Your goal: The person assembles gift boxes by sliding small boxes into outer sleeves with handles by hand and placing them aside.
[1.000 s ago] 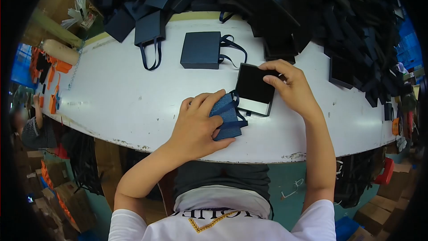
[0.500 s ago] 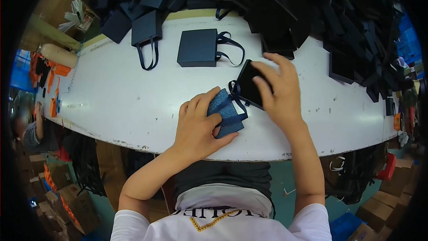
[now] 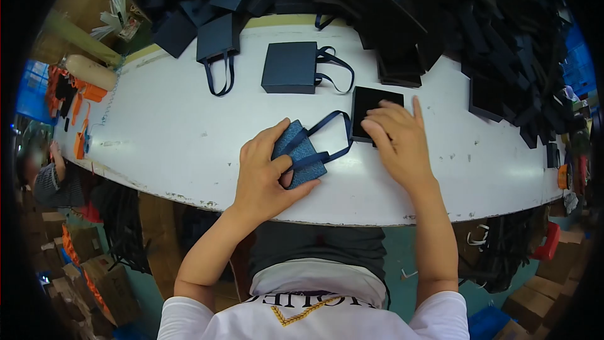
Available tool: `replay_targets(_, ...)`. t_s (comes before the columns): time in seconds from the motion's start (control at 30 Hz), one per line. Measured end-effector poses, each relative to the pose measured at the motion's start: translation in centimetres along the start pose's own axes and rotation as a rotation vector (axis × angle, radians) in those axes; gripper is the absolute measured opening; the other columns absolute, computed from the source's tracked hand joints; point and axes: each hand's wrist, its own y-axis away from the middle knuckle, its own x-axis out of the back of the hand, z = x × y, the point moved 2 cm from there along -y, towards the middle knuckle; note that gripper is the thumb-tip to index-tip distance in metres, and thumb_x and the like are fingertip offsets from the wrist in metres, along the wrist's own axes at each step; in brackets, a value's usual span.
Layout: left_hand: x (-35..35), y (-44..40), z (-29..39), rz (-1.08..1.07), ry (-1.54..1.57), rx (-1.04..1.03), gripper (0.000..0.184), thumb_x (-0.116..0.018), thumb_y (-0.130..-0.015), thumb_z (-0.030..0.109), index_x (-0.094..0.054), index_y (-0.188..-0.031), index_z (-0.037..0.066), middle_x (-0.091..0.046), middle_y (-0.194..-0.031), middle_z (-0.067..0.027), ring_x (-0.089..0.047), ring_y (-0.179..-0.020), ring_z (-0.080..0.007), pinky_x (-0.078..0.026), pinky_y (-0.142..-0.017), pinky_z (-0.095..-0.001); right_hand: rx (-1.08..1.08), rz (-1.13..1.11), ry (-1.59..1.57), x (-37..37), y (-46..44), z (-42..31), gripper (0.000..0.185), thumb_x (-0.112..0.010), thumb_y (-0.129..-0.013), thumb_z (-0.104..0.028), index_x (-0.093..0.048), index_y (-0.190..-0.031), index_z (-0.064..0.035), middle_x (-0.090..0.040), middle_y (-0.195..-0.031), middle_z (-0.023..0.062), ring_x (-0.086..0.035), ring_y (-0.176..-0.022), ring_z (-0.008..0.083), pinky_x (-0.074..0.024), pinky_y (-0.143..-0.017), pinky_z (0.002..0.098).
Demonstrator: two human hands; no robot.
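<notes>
My left hand (image 3: 264, 173) is wrapped round a small blue textured piece (image 3: 302, 157), which has dark blue ribbon loops (image 3: 345, 132) stretching out to its right. Over a black open box (image 3: 371, 102) is my right hand (image 3: 399, 145), its fingers spread and slightly blurred; whether the fingertips touch the box I cannot tell. Behind them a dark blue box-shaped bag (image 3: 289, 68) lies flat, ribbon handles pointing right. Another dark bag (image 3: 218, 38) lies at the back left with its handles toward me.
Dark boxes and bags are heaped along the back (image 3: 402, 19) and right (image 3: 487, 97) of the white table (image 3: 163, 145). Orange items (image 3: 94, 92) and a beige cylinder (image 3: 91, 72) sit at the far left. A co-worker's arm (image 3: 58, 162) shows at the left edge.
The blue piece has shifted left with my left hand, and its ribbon loops now spread out. The black box has turned and sits farther right. My right hand's fingers have spread.
</notes>
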Motion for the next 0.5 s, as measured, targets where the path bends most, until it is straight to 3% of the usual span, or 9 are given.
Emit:
replay_targets(0.17, 0.5, 1.1, -0.2, 0.006, -0.062, -0.062, 0.045, -0.094, -0.062, 0.026, -0.054, -0.062, 0.007, -0.048, -0.151, -0.0235, -0.040, -0.143, -0.0457, -0.023, -0.113, -0.0703, -0.219, 0.228, 0.284, -0.9, 0.7, -2.0, 0.087, -0.078, -0.084, -0.051, -0.046, -0.145, 0.0007, -0.049, -0.146, 0.0251, -0.044, -0.137, 0.0465, -0.0288, -0.112, 0.0656)
replay_targets(0.2, 0.4, 1.4, -0.3, -0.002, -0.078, -0.098, 0.045, -0.094, -0.063, 0.026, -0.053, -0.062, 0.007, -0.047, -0.152, -0.0237, -0.038, -0.144, -0.0463, -0.020, -0.113, -0.0727, -0.323, 0.105, 0.213, -1.9, 0.6, -1.6, 0.100, -0.082, -0.080, -0.048, -0.035, -0.151, 0.0034, -0.037, -0.153, 0.0322, -0.040, -0.141, 0.0450, -0.0300, -0.112, 0.0630)
replay_targets(0.23, 0.3, 1.6, -0.3, -0.008, -0.093, -0.133, 0.046, -0.094, -0.064, 0.026, -0.053, -0.062, 0.007, -0.047, -0.152, -0.0239, -0.037, -0.146, -0.0469, -0.018, -0.113, -0.0750, -0.358, 0.101, 0.170, -2.0, 0.5, -1.4, 0.097, -0.081, -0.080, -0.044, -0.035, -0.151, 0.0033, -0.036, -0.153, 0.0322, -0.039, -0.141, 0.0443, -0.0302, -0.113, 0.0619)
replay_targets(0.3, 0.3, 2.2, -0.4, 0.042, -0.073, -0.117, 0.047, -0.094, -0.064, 0.024, -0.051, -0.062, 0.006, -0.045, -0.153, -0.0257, -0.038, -0.144, -0.0488, -0.023, -0.113, -0.0717, -0.422, 0.078, 0.080, -1.5, 0.2, -1.3, 0.091, -0.079, -0.080, -0.036, -0.037, -0.150, 0.0033, -0.034, -0.154, 0.0324, -0.037, -0.143, 0.0429, -0.0308, -0.113, 0.0596)
replay_targets(0.33, 0.2, 2.4, -0.5, 0.081, -0.037, -0.074, 0.047, -0.094, -0.064, 0.023, -0.051, -0.062, 0.006, -0.044, -0.154, -0.0262, -0.038, -0.144, -0.0492, -0.024, -0.113, -0.0698, -0.410, 0.038, 0.125, -0.9, 0.1, -1.2, 0.092, -0.076, -0.077, -0.026, -0.033, -0.153, 0.0030, -0.034, -0.155, 0.0311, -0.036, -0.143, 0.0419, -0.0317, -0.114, 0.0551)
replay_targets(0.43, 0.9, 2.6, -0.9, 0.074, -0.011, 0.001, 0.050, -0.095, -0.063, 0.017, -0.046, -0.062, 0.006, -0.040, -0.156, -0.0277, -0.038, -0.144, -0.0486, -0.033, -0.114, -0.0570, -0.389, -0.095, 0.269, 0.6, 0.7, -1.8, 0.096, -0.076, -0.076, -0.022, -0.028, -0.154, 0.0036, -0.037, -0.154, 0.0295, -0.038, -0.142, 0.0424, -0.0317, -0.115, 0.0529)
replay_targets(0.5, 1.3, 2.8, -1.3, 0.033, 0.039, 0.036, 0.052, -0.095, -0.061, 0.014, -0.043, -0.062, 0.006, -0.039, -0.157, -0.0284, -0.039, -0.144, -0.0478, -0.037, -0.113, -0.0509, -0.448, -0.046, 0.172, 1.2, 1.0, -0.9, 0.104, -0.079, -0.073, -0.019, -0.022, -0.158, 0.0014, -0.039, -0.154, 0.0271, -0.039, -0.141, 0.0412, -0.0322, -0.117, 0.0483)
